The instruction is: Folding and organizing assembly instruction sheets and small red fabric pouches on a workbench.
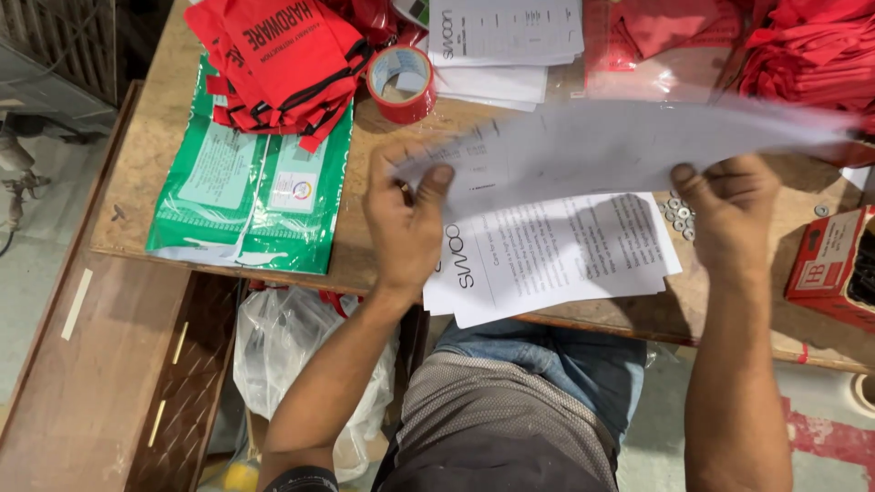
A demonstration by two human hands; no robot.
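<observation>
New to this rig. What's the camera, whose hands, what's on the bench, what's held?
There is one picture, from a camera worn on a person's head and looking down at their own bare hands; there is no machine. The left hand and right hand each grip an end of a blurred white printed paper sheet. Under it, on the wooden workbench, lies a stack of white printed sheets. Around it are a red tape roll, red fabric pouches on green plastic packets, small metal washers and a red cardboard box.

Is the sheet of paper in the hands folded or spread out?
Spread out: the sheet stretches between left hand and right hand, blurred.
</observation>
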